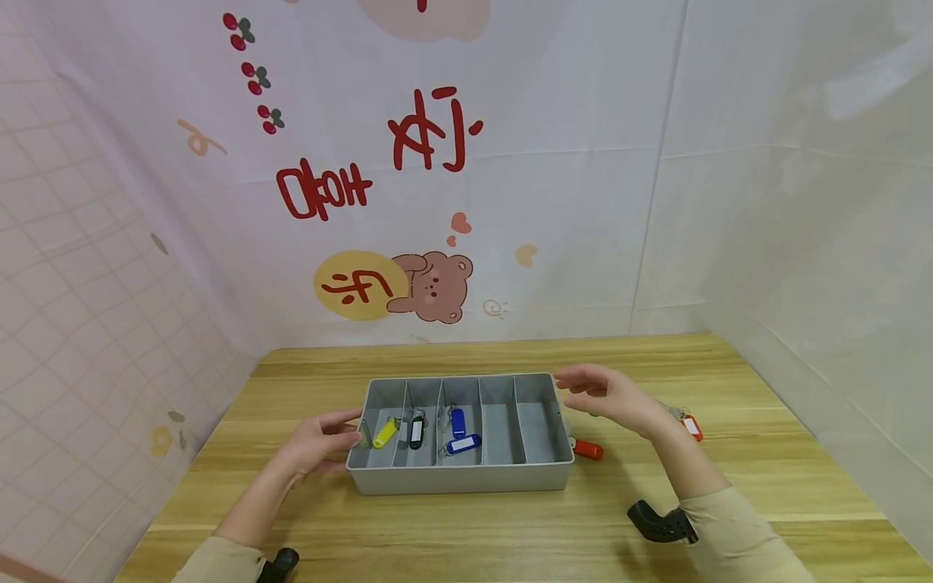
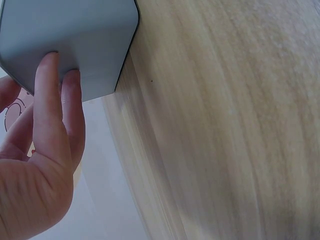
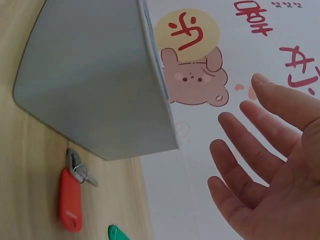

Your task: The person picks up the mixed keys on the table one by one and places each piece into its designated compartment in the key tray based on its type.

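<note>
The gray tray (image 1: 457,479) sits at the lower center of the head view, and the step in hand looks like steadying or squaring it by its ends. Your left hand (image 1: 321,445) has fairly straight fingers, two tips resting against the outside of the left end wall; it is not clenched on anything. Your right hand (image 1: 612,397), right of center, holds nothing: its fingers are relaxed and spread, and the right wrist view shows them apart from the tray. To do this well, set the right fingers flat on the right end wall, low down, and match the pressure on both sides so the tray doesn't twist. Go gently, since a jolt could shift the yellow key tag (image 1: 385,433), the black key tag (image 1: 416,432) and the two blue ones in the left three compartments. Mind the red key tag (image 1: 588,450) lying just beside the tray's lower right corner, and the green tag (image 3: 116,232) at the bottom of the right wrist view; a sideways nudge could catch the red one.
</note>
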A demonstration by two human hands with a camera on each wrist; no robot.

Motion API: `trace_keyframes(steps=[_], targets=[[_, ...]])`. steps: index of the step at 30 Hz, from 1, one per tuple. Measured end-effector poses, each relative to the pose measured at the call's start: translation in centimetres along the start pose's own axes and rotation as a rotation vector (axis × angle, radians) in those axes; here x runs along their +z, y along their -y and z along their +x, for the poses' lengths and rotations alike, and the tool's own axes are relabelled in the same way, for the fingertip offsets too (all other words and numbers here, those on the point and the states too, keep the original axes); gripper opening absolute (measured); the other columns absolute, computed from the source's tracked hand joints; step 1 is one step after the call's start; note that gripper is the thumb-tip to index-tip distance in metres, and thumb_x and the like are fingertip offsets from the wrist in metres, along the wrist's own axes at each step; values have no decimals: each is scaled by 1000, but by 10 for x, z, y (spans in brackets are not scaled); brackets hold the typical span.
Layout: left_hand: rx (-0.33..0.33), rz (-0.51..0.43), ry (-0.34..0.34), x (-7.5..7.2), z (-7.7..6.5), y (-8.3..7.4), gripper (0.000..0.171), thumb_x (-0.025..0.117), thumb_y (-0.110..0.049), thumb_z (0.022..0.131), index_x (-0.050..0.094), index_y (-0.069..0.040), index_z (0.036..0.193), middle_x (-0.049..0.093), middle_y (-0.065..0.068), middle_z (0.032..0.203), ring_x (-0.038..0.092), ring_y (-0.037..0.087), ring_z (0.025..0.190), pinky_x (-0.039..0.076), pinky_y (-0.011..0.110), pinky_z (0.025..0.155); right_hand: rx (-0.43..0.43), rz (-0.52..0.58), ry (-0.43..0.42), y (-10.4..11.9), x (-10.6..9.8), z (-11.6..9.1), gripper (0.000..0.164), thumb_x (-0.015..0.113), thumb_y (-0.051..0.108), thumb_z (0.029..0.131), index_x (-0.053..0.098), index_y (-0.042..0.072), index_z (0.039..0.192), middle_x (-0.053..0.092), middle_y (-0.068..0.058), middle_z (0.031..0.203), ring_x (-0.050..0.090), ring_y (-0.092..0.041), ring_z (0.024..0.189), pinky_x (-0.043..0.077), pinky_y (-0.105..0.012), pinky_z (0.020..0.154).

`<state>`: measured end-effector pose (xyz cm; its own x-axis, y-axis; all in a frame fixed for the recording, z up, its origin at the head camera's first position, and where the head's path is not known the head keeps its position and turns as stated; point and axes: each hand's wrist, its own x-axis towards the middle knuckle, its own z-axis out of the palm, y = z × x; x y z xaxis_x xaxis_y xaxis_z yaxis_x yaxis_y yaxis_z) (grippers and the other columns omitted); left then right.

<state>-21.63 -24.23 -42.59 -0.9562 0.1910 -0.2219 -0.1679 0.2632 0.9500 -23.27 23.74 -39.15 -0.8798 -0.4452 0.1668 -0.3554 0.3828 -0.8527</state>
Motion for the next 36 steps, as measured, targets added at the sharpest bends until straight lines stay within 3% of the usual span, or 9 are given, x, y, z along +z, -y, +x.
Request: trace_keyframes(steps=[9,15,26,36], targets=[[-6,13,-5,0,0,0,58,65,-6,95,42,5,146,53,26,125,61,31,102,60,44,76,-2,9,-41,-21,-6,-5,41,71,14,93,61,5,132,63,-15,126,55,-19,112,53,-30,83],[10,18,18,-2,-1,-1,60,65,-7,95,40,6,147,51,29,127,62,28,101,59,45,76,-2,-5,-45,-33,-10,-9,42,70,16,94,60,7,133,60,-19,131,54,-19,116,48,-31,95],[-2,19,4,0,-1,-1,58,65,-6,95,41,7,147,52,28,128,62,30,103,60,44,75,-13,-31,1,-55,-8,-9,43,72,10,91,61,4,132,62,-14,128,56,-19,113,48,-39,97],[14,33,21,-2,-1,0,59,64,-6,96,38,8,147,51,29,126,62,27,99,60,44,74,-75,-58,82,-69,-4,-11,45,70,8,92,56,-10,131,58,-29,127,54,-47,112,50,-46,96]])
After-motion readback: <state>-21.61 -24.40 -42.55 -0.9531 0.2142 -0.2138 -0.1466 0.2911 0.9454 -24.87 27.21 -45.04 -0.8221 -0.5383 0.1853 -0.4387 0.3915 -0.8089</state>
